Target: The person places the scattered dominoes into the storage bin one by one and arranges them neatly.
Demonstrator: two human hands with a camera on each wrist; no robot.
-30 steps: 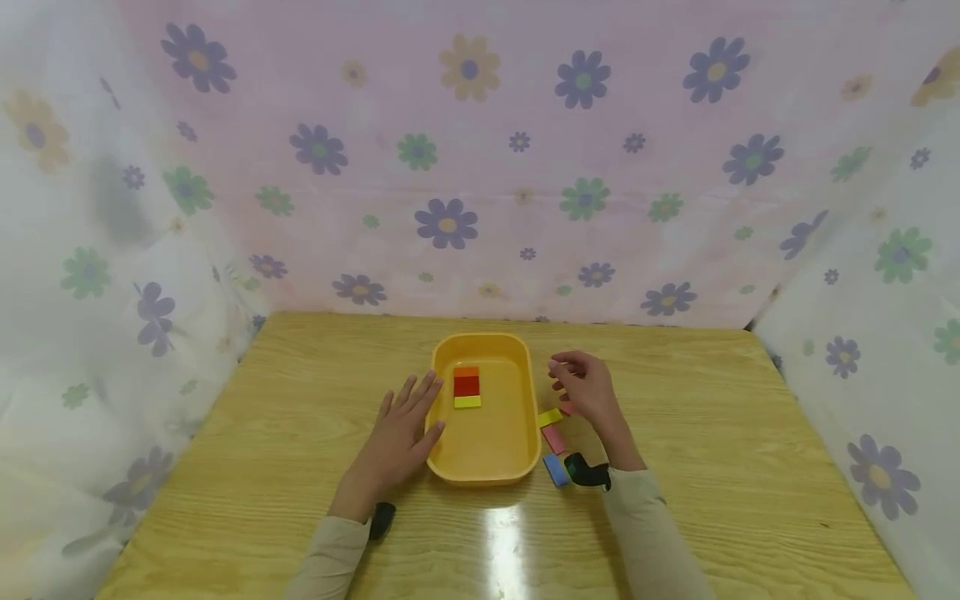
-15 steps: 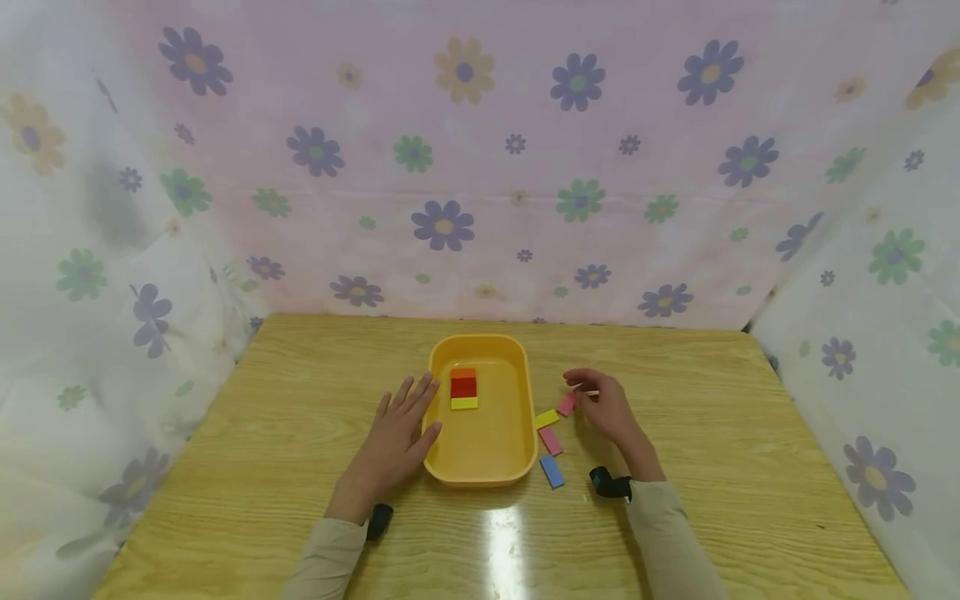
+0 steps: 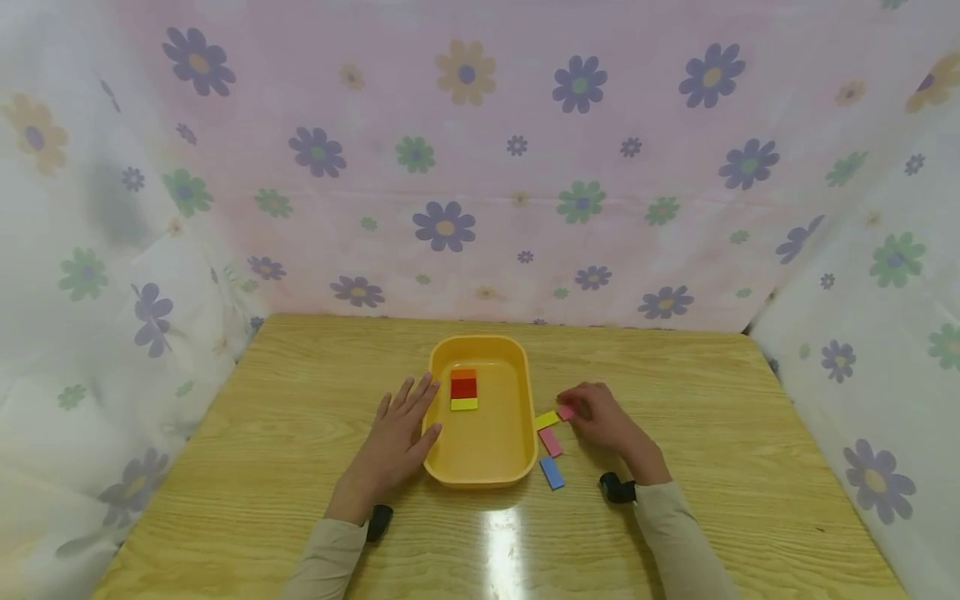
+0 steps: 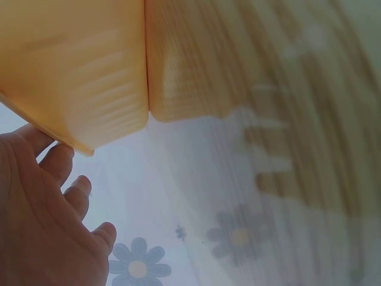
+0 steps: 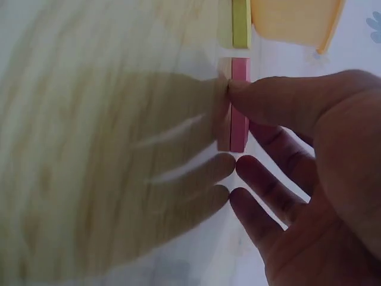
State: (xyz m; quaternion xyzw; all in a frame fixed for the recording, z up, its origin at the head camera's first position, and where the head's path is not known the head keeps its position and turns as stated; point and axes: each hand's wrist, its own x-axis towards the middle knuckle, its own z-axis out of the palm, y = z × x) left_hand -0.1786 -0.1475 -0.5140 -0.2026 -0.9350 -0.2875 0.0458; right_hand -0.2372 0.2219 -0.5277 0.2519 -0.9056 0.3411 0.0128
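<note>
My left hand (image 3: 392,446) lies with straight, spread fingers against the left rim of a yellow plastic tray (image 3: 487,446). In the left wrist view its fingertips touch the tray's edge. To the right of the tray, my right hand (image 3: 606,423) pinches a small pink block (image 5: 239,128) between thumb and index finger. That block appears to lie on the table still; its far side is hidden by the hand. Inside the tray, an orange block (image 3: 463,374), a red block (image 3: 463,388) and a yellow block (image 3: 464,404) sit in a row.
Beside the tray's right wall lie another yellow block (image 3: 547,420), a second pink block (image 3: 551,442) and a blue block (image 3: 552,472). The wooden table (image 3: 315,375) is enclosed by flowered cloth (image 3: 510,192) at the back and sides.
My right hand has moved right and down from beside the tray, and its thumb and index finger have closed on the pink block. The left hand stays at the tray's rim.
</note>
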